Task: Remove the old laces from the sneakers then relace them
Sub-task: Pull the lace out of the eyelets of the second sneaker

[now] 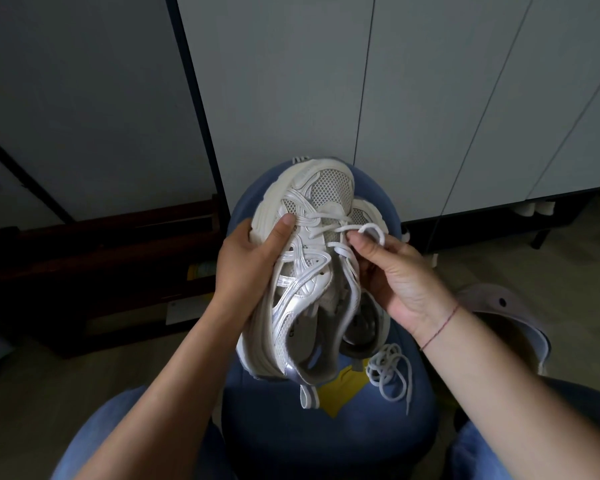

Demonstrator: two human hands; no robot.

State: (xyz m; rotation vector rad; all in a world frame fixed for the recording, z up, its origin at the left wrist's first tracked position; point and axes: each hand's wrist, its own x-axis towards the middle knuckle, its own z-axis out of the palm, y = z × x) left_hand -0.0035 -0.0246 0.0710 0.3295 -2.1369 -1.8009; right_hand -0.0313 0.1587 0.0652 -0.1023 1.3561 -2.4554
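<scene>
A white and silver sneaker [302, 271] is held up over a blue stool [329, 427], toe pointing away from me. My left hand [253, 258] grips its left side, thumb on the upper near the eyelets. My right hand [395, 271] pinches a loop of the white lace [371, 232] that still runs through the upper eyelets. A second white sneaker [368, 323] lies on the stool, mostly hidden behind the first. A loose white lace [390, 372] lies bunched on the stool at the right.
White cabinet doors [430, 98] stand straight ahead. A dark low bench [101, 258] is at the left. A pale clog [506, 323] sits on the floor to the right. My knees in blue jeans [111, 438] flank the stool.
</scene>
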